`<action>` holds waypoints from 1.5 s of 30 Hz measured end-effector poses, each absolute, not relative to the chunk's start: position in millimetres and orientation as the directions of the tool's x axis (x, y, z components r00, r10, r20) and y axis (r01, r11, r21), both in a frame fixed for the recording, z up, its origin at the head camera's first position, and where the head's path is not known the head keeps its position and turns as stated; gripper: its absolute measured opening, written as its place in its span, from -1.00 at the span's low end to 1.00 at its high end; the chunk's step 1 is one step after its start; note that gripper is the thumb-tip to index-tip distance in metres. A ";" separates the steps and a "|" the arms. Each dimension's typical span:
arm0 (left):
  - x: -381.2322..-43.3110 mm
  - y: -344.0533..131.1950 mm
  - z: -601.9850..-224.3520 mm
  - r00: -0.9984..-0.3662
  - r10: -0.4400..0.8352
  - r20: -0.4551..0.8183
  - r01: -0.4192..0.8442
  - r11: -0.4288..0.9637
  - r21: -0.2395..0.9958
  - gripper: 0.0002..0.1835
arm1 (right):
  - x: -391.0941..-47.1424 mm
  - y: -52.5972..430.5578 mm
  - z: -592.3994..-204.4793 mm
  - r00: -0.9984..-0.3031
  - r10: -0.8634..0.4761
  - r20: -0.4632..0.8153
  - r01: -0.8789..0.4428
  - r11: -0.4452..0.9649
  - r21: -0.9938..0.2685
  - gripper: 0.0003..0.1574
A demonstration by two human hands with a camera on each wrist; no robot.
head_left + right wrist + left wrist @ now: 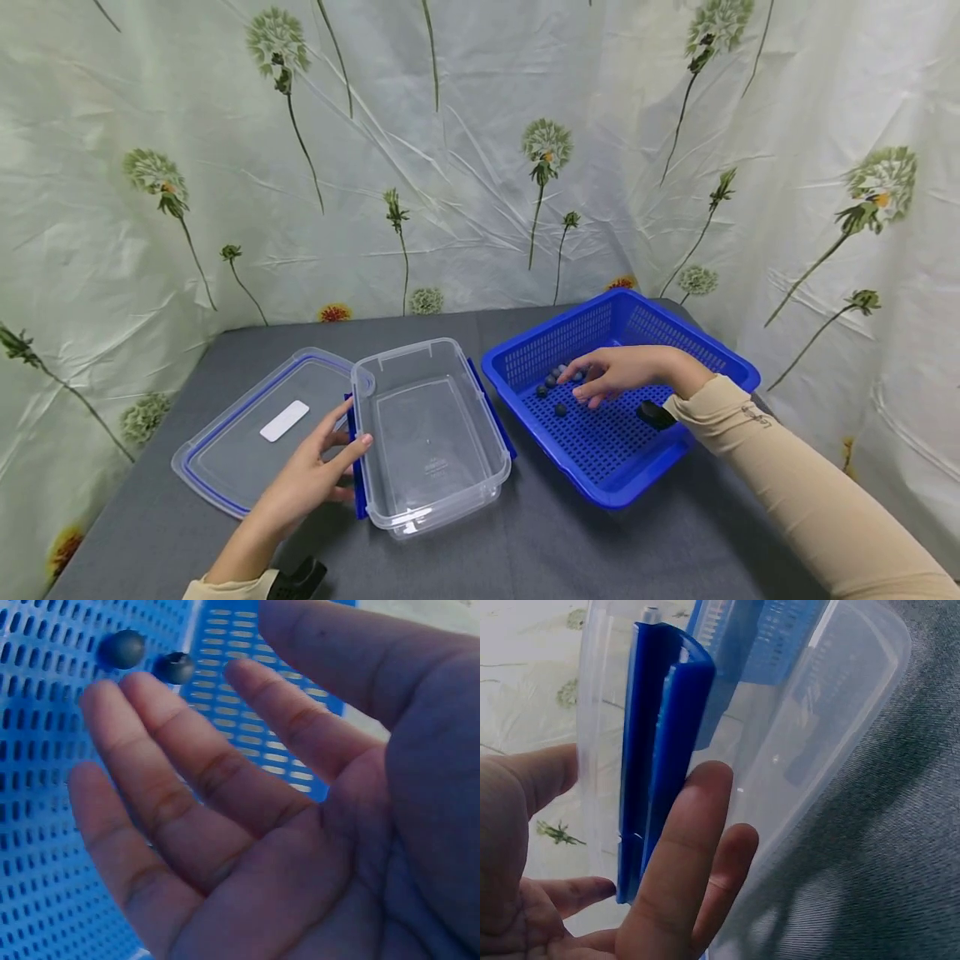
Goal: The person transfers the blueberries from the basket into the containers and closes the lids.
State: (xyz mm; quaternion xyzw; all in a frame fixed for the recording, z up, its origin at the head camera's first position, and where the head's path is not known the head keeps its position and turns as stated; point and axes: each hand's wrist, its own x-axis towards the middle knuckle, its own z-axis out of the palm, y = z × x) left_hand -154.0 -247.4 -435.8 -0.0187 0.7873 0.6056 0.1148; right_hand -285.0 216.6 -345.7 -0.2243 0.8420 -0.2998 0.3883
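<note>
A clear plastic food container with blue side latches stands without its lid on the grey cloth. My left hand is at its left side, thumb at the rim and fingers loosely spread beside the blue latch. In the left wrist view the fingers look nearly straight. To the right, my right hand reaches into a blue perforated basket, just above several blueberries. Its palm and spread fingers hold nothing in the right wrist view, where two blueberries lie beyond the fingertips.
A clear lid with a blue seal and a white label lies left of the container, partly behind my left hand. The table is covered in grey cloth. A flower-printed curtain hangs behind and along both sides.
</note>
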 end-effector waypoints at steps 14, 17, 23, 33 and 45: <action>-149.8 -247.2 -442.3 -0.972 0.123 -0.200 -0.186 0.118 0.975 -0.13 | -300.6 207.1 -382.9 -0.543 -0.604 -0.583 -0.037 0.711 -0.702 -0.55; -150.8 -246.8 -442.7 -0.974 0.127 -0.190 -0.176 0.113 0.978 -0.13 | -300.7 207.5 -385.6 -0.562 -0.591 -0.579 -0.025 0.711 -0.702 -0.58; -150.5 -246.9 -444.6 -0.974 0.136 -0.182 -0.167 0.113 0.979 -0.12 | -303.7 209.0 -392.0 -0.576 -0.590 -0.566 -0.032 0.708 -0.706 -0.62; -152.7 -249.9 -446.2 -0.974 0.134 -0.185 -0.171 0.107 0.979 -0.15 | -306.9 205.6 -394.8 -0.544 -0.611 -0.575 -0.022 0.695 -0.719 -0.61; -151.8 -250.1 -446.0 -0.971 0.131 -0.200 -0.188 0.103 0.977 -0.14 | -307.0 200.6 -392.1 -0.576 -0.608 -0.546 -0.050 0.693 -0.720 -0.69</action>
